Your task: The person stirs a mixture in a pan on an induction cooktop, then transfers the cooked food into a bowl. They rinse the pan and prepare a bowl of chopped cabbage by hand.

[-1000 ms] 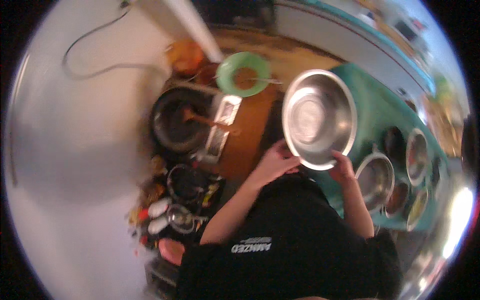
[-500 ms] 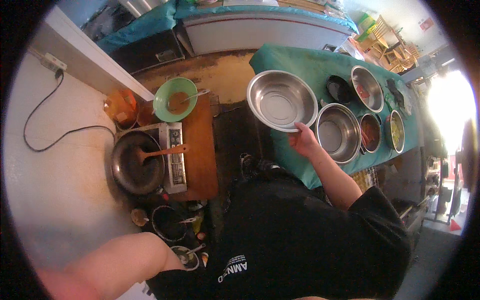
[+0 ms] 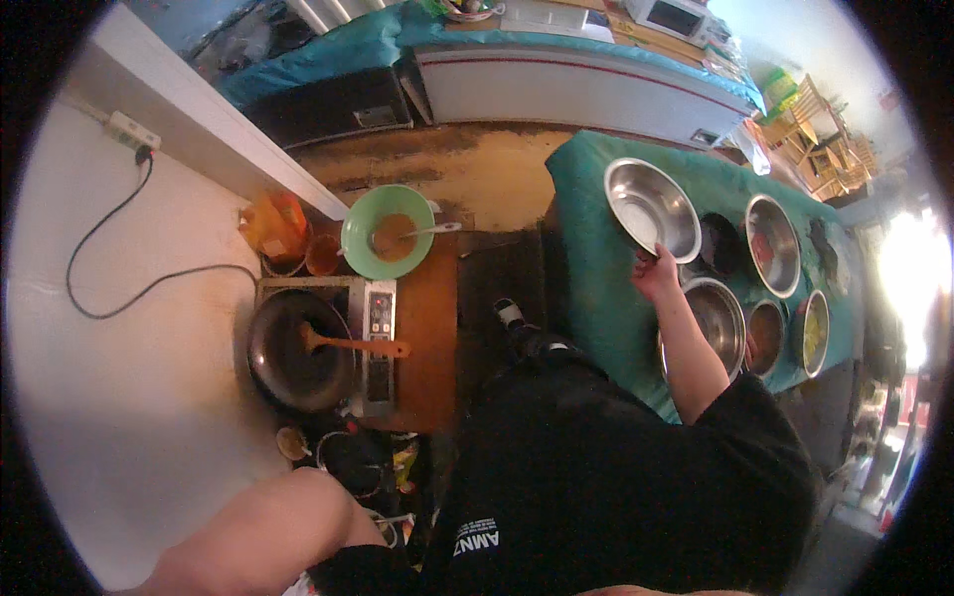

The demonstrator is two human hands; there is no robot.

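My right hand [image 3: 656,273] grips the near rim of a wide steel basin [image 3: 648,207], fingers closed on its edge. The basin is over the left part of the table with the green cloth [image 3: 596,263]; whether it touches the cloth I cannot tell. Just below my hand, partly hidden by my forearm, stands another steel basin [image 3: 720,316]. A dark bowl [image 3: 717,243] lies right of the held basin. Of my left arm only a bent, bare part [image 3: 263,521] shows at the lower left; the hand is out of view.
More steel bowls with food [image 3: 772,245] stand along the table's right side. At left, a wok [image 3: 298,363] with a wooden spatula [image 3: 358,344] sits on a cooker [image 3: 378,343], near a green bowl [image 3: 376,263] of brown contents. A cable [image 3: 99,313] hangs along the wall.
My right hand has carried the steel basin to the right, further over the green cloth, near the dark bowl. The whole view has shifted a little.
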